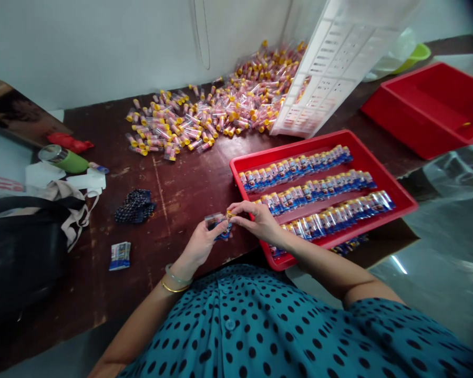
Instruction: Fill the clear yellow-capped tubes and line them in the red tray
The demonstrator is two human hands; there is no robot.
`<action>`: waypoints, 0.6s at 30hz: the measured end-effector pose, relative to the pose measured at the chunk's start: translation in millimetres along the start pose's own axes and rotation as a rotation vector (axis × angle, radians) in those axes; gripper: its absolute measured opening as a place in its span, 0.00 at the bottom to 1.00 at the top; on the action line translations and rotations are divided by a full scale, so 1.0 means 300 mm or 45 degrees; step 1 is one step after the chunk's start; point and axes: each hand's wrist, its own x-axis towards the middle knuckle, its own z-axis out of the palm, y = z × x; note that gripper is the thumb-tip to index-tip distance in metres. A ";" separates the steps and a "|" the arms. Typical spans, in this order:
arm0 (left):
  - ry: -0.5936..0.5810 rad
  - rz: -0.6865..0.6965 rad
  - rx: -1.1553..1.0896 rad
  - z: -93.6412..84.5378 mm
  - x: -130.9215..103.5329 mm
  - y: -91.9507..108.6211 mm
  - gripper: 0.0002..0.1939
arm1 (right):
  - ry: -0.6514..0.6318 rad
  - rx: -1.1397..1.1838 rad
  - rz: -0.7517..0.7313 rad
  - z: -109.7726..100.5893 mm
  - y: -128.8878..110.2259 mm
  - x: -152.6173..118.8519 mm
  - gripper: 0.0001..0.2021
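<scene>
My left hand point(202, 240), with bangles at the wrist, holds a small clear and blue packet point(223, 231) over the table's front edge. The thumb and fingers of my right hand point(256, 220) pinch a yellow-capped tube point(230, 214) at the top of that packet. Just to the right, a red tray point(349, 137) holds three rows of similar blue packets with yellow-capped tubes in them; my right forearm passes over its near-left corner. A pile of yellow-capped tubes in clear wrap point(205, 123) lies at the back of the table.
A white perforated crate point(319, 73) stands behind the tray. A red bin point(421, 115) is at the right. On the left are a green bottle point(69, 158), a dark patterned cloth point(134, 206), a stack of packets point(120, 255) and a black bag point(19, 252).
</scene>
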 end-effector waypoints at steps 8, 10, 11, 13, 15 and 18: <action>-0.016 -0.081 -0.057 0.001 0.002 0.000 0.18 | -0.025 0.133 0.104 -0.008 0.018 0.009 0.08; -0.010 -0.094 -0.076 0.004 0.008 0.000 0.19 | -0.020 0.221 0.145 0.001 0.022 0.007 0.08; -0.004 -0.100 -0.091 0.007 0.012 0.002 0.20 | -0.016 0.273 0.165 0.006 0.023 0.005 0.09; 0.025 -0.118 -0.130 0.013 0.018 0.007 0.22 | -0.011 0.371 0.194 0.010 0.025 0.006 0.10; 0.070 -0.151 -0.158 0.015 0.023 0.015 0.23 | 0.015 0.421 0.205 -0.014 0.038 0.020 0.11; 0.121 -0.200 -0.142 -0.005 0.029 0.021 0.24 | 0.186 0.334 0.197 -0.158 0.095 0.079 0.12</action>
